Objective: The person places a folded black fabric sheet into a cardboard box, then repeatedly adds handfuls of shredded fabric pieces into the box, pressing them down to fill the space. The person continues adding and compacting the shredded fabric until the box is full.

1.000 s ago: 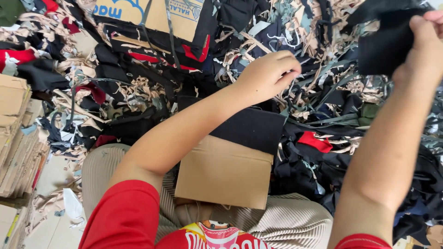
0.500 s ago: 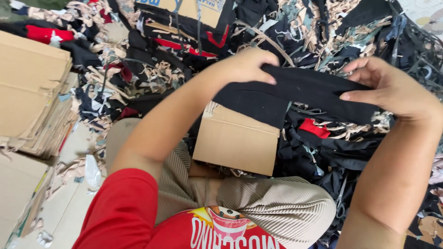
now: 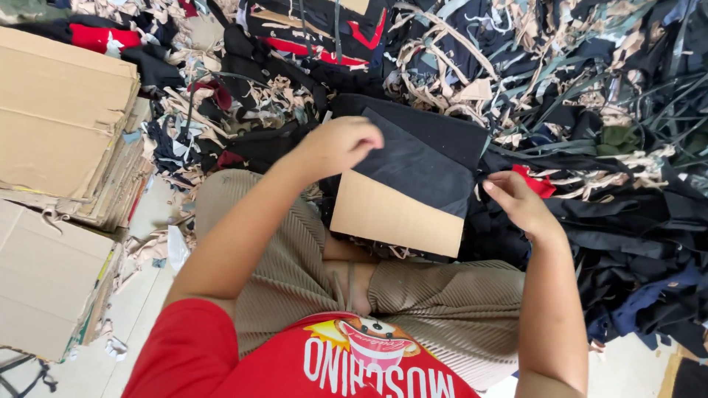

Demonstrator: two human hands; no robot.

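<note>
From the head camera we see our left hand (image 3: 341,144) with fingers curled together, pinching the top left corner of a dark fabric piece (image 3: 417,171). That fabric lies over the upper part of a tan cardboard sheet (image 3: 394,220) resting on our knees. At three o'clock of the fabric, our right hand (image 3: 516,200) pinches its right edge between thumb and fingers. Stacked cardboard (image 3: 63,125) sits at nine o'clock, and fabric scraps (image 3: 582,96) pile from twelve to three.

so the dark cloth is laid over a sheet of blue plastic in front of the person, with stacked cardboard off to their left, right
Not quite: in the head view the dark cloth lies over a brown cardboard piece, not blue plastic. The stacked cardboard is indeed on their left.
</note>
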